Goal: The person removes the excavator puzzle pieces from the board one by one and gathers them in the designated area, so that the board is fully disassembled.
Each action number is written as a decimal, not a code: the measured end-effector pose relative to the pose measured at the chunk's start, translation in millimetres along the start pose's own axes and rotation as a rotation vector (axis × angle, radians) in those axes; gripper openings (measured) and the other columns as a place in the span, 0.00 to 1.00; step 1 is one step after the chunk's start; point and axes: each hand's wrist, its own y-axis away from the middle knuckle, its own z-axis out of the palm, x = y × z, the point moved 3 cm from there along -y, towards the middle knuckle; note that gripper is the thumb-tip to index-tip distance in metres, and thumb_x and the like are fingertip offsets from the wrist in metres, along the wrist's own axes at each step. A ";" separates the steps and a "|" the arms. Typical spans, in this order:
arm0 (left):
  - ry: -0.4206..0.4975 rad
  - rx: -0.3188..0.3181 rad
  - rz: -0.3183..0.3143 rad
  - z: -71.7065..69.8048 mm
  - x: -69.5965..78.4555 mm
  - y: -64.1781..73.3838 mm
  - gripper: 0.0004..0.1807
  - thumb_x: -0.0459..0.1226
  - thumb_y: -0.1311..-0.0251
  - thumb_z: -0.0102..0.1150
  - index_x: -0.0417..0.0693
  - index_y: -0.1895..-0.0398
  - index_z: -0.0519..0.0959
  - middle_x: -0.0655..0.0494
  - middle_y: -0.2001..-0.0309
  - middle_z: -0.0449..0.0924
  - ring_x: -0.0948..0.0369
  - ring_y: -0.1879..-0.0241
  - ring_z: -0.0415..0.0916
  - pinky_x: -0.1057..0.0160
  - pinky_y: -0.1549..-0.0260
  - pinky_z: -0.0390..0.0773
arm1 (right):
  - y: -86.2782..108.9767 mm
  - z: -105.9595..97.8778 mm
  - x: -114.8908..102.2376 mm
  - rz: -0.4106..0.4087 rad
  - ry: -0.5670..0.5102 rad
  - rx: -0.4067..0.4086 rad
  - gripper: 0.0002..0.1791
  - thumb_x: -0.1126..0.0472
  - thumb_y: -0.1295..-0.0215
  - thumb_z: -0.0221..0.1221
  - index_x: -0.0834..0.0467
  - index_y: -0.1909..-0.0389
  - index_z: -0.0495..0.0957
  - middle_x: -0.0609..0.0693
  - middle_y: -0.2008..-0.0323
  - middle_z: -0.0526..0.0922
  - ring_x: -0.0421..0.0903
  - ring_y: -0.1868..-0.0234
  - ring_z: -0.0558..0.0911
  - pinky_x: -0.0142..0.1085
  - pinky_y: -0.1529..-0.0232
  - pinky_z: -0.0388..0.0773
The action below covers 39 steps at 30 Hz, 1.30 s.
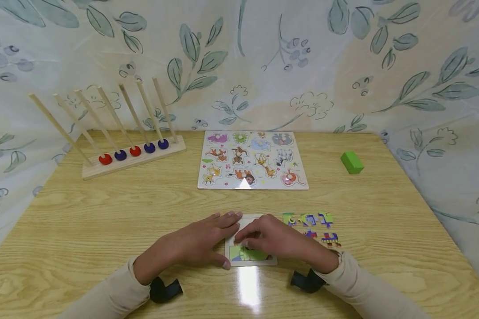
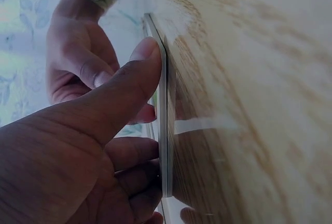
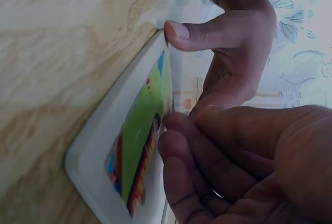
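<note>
A small jigsaw tray with a pale frame lies on the table before me, green puzzle pieces fitted along its near side. My left hand rests on the tray's left side, fingers extended over the far part of the frame and thumb at the near left corner. Over the tray, my right hand has its fingers curled down, thumb and index fingertips at a puzzle piece near the left side, mostly covered by the fingers. In the right wrist view, the bent fingertips sit right at the picture's surface.
Several loose puzzle pieces lie right of the tray, partly behind my right wrist. Beyond it is an animal peg board. A wooden rod stand with red and blue beads stands far left, a green block far right.
</note>
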 end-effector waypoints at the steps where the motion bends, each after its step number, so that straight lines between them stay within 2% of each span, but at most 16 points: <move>1: -0.001 0.001 0.001 -0.1 0.1 0.1 0.50 0.54 0.44 0.66 0.45 0.24 0.55 0.54 0.23 0.43 0.55 0.25 0.41 0.51 0.30 0.49 | 0.0 0.0 0.0 0.002 -0.003 -0.001 0.09 0.68 0.34 0.60 0.58 0.56 0.86 0.45 0.60 0.86 0.33 0.70 0.76 0.29 0.71 0.74; 7: 0.013 0.002 0.001 0.1 0.5 0.4 0.50 0.54 0.44 0.66 0.45 0.24 0.54 0.54 0.23 0.44 0.55 0.25 0.41 0.51 0.30 0.49 | 0.1 0.1 -0.2 0.007 -0.030 0.001 0.09 0.67 0.33 0.60 0.58 0.56 0.86 0.46 0.59 0.86 0.34 0.69 0.77 0.29 0.70 0.74; 12: 0.021 -0.001 -0.003 0.5 -0.3 -0.4 0.50 0.54 0.44 0.66 0.46 0.24 0.53 0.54 0.23 0.43 0.55 0.25 0.41 0.51 0.30 0.50 | 0.7 1.0 1.0 -0.017 -0.050 0.004 0.09 0.69 0.34 0.60 0.59 0.57 0.85 0.46 0.58 0.85 0.34 0.61 0.78 0.30 0.61 0.77; 17: 0.036 -0.011 -0.021 0.3 -1.5 0.3 0.51 0.54 0.44 0.66 0.48 0.23 0.52 0.55 0.23 0.42 0.53 0.25 0.41 0.50 0.31 0.52 | 1.6 0.3 0.1 -0.019 -0.075 0.019 0.10 0.70 0.34 0.59 0.57 0.56 0.85 0.43 0.57 0.84 0.36 0.61 0.78 0.31 0.63 0.76; 24: 0.072 -0.005 -0.032 0.2 -2.3 0.9 0.51 0.54 0.44 0.66 0.51 0.23 0.51 0.57 0.23 0.41 0.52 0.26 0.40 0.49 0.32 0.53 | 0.6 2.9 1.2 -0.036 -0.190 0.010 0.10 0.72 0.35 0.60 0.60 0.55 0.83 0.48 0.55 0.82 0.42 0.54 0.80 0.34 0.55 0.79; 29: 0.080 0.000 -0.017 -0.5 -1.1 0.9 0.51 0.53 0.44 0.66 0.50 0.23 0.52 0.56 0.23 0.41 0.53 0.25 0.40 0.50 0.31 0.53 | -1.5 5.6 3.4 -0.039 -0.207 -0.003 0.11 0.72 0.35 0.60 0.61 0.54 0.82 0.49 0.58 0.82 0.41 0.60 0.80 0.33 0.58 0.79; 35: 0.073 0.000 -0.005 -0.9 -0.4 0.7 0.50 0.54 0.44 0.66 0.48 0.23 0.52 0.56 0.23 0.42 0.54 0.25 0.39 0.51 0.31 0.52 | -3.7 9.4 1.7 -0.072 -0.162 -0.011 0.09 0.72 0.37 0.61 0.61 0.58 0.84 0.48 0.61 0.82 0.37 0.63 0.78 0.33 0.59 0.79; 39: 0.054 0.004 0.001 -1.0 -0.2 1.2 0.50 0.54 0.44 0.66 0.47 0.24 0.54 0.55 0.23 0.42 0.54 0.25 0.40 0.51 0.31 0.53 | -4.4 10.3 0.1 -0.043 -0.159 -0.031 0.08 0.72 0.37 0.61 0.61 0.58 0.84 0.46 0.63 0.83 0.36 0.64 0.79 0.32 0.60 0.79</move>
